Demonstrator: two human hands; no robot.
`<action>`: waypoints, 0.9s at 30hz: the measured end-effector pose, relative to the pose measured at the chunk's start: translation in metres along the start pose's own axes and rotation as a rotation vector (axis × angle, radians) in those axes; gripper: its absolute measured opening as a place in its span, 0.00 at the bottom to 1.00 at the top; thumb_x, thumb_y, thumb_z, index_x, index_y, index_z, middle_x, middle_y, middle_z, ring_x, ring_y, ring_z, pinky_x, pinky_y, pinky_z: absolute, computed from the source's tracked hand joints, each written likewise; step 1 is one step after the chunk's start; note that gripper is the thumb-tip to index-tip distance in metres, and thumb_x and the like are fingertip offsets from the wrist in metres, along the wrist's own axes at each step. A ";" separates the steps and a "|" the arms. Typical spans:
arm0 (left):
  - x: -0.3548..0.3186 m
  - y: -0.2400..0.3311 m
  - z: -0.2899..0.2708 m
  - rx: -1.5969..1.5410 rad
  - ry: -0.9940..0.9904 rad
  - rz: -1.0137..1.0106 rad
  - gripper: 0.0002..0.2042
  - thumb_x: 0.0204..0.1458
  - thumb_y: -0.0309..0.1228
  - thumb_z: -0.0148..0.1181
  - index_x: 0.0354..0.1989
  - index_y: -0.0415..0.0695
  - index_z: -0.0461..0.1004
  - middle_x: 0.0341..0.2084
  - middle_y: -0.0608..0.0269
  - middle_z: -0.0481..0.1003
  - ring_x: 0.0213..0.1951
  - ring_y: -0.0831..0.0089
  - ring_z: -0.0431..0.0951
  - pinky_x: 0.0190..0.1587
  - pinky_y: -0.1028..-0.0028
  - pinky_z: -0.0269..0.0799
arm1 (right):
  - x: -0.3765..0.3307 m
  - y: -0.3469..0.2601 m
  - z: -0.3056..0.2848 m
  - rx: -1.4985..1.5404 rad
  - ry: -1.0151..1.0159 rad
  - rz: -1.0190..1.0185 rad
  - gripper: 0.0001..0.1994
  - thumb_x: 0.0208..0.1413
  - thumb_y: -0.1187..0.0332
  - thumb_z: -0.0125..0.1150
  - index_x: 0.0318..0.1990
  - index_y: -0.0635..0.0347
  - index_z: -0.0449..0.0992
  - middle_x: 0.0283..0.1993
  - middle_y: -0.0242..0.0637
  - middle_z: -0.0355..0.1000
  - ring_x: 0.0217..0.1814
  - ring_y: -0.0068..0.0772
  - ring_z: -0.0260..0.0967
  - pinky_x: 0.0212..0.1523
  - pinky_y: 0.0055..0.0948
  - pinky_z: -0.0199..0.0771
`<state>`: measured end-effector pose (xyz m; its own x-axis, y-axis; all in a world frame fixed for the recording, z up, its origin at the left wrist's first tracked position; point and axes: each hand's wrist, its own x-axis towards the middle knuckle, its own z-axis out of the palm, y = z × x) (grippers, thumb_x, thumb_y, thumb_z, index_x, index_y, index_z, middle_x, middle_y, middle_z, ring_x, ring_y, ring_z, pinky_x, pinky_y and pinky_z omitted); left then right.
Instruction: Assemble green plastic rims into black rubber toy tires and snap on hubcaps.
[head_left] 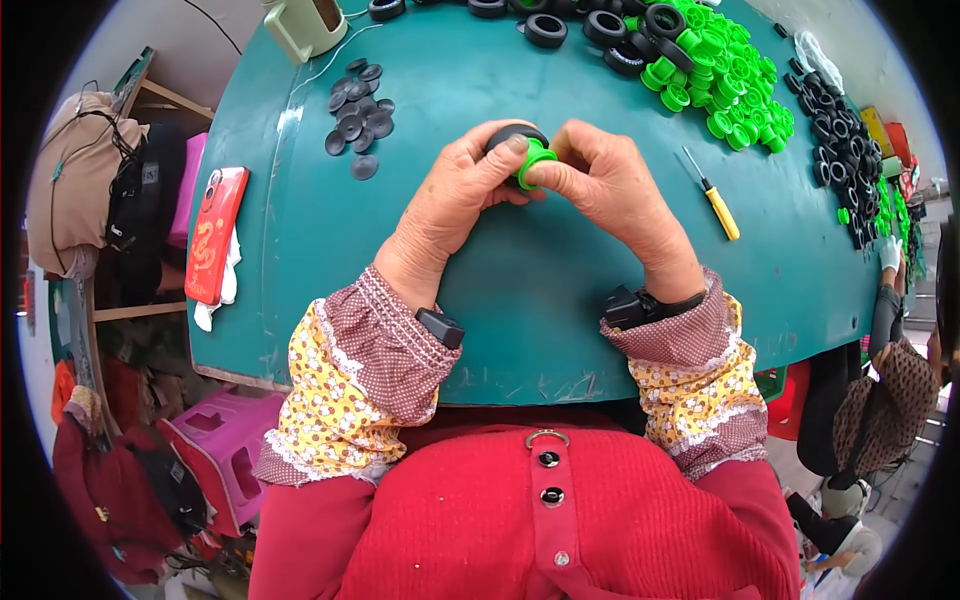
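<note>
Near the middle of the green table, my left hand [448, 190] is closed around a small black toy tyre [513, 132]. A bright green plastic wheel hub [538, 158] sits against the tyre, partly inside it as far as I can see. My right hand [622, 190] pinches this hub between thumb and fingers, and the two hands meet there. Fingers hide much of both parts. To the right of my right hand lies a screwdriver [719, 208] with a yellow handle. Several black round discs [352, 118] lie beyond my left hand.
A heap of green hubs [735, 85] and loose black tyres [606, 28] covers the far right. More tyres [848, 165] line the right edge, near another person's gloved hand [890, 252]. A red phone [217, 235] rests at left; a beige container [302, 30] stands behind.
</note>
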<state>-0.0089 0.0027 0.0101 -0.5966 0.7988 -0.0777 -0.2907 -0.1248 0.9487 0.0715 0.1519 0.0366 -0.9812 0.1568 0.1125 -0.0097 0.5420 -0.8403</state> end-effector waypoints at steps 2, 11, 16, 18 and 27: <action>0.001 -0.001 -0.002 -0.116 0.008 -0.022 0.21 0.50 0.41 0.53 0.48 0.38 0.64 0.34 0.62 0.70 0.36 0.76 0.72 0.36 0.80 0.70 | 0.002 0.004 0.007 0.060 0.053 0.009 0.18 0.40 0.58 0.65 0.31 0.65 0.70 0.21 0.37 0.69 0.24 0.23 0.67 0.24 0.24 0.66; -0.002 -0.003 0.004 -0.037 -0.034 0.225 0.25 0.44 0.41 0.61 0.47 0.40 0.63 0.35 0.66 0.68 0.38 0.79 0.68 0.42 0.80 0.67 | 0.005 0.021 0.018 0.784 -0.134 0.077 0.27 0.47 0.57 0.60 0.51 0.66 0.63 0.41 0.33 0.67 0.42 0.23 0.64 0.42 0.22 0.66; 0.000 0.000 0.003 0.201 -0.008 0.201 0.29 0.42 0.46 0.62 0.48 0.41 0.63 0.38 0.64 0.66 0.41 0.77 0.67 0.46 0.76 0.65 | 0.001 0.017 0.018 0.826 -0.102 0.118 0.24 0.48 0.58 0.60 0.47 0.67 0.66 0.39 0.35 0.68 0.40 0.22 0.65 0.40 0.22 0.68; 0.000 0.000 0.003 0.224 -0.009 0.223 0.29 0.41 0.46 0.62 0.48 0.41 0.63 0.37 0.64 0.66 0.41 0.77 0.67 0.44 0.77 0.66 | 0.001 0.017 0.021 0.831 -0.081 0.122 0.23 0.48 0.58 0.59 0.46 0.67 0.67 0.38 0.34 0.68 0.38 0.22 0.66 0.39 0.22 0.68; 0.002 -0.001 0.005 0.425 0.068 0.325 0.25 0.47 0.48 0.55 0.44 0.39 0.64 0.28 0.63 0.69 0.28 0.77 0.71 0.33 0.79 0.69 | -0.001 0.017 0.027 0.933 -0.053 0.197 0.19 0.50 0.60 0.57 0.43 0.65 0.68 0.34 0.34 0.69 0.32 0.23 0.68 0.35 0.20 0.70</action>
<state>-0.0058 0.0070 0.0103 -0.6566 0.7170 0.2342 0.2369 -0.0987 0.9665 0.0671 0.1387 0.0079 -0.9889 0.1250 -0.0807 0.0289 -0.3707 -0.9283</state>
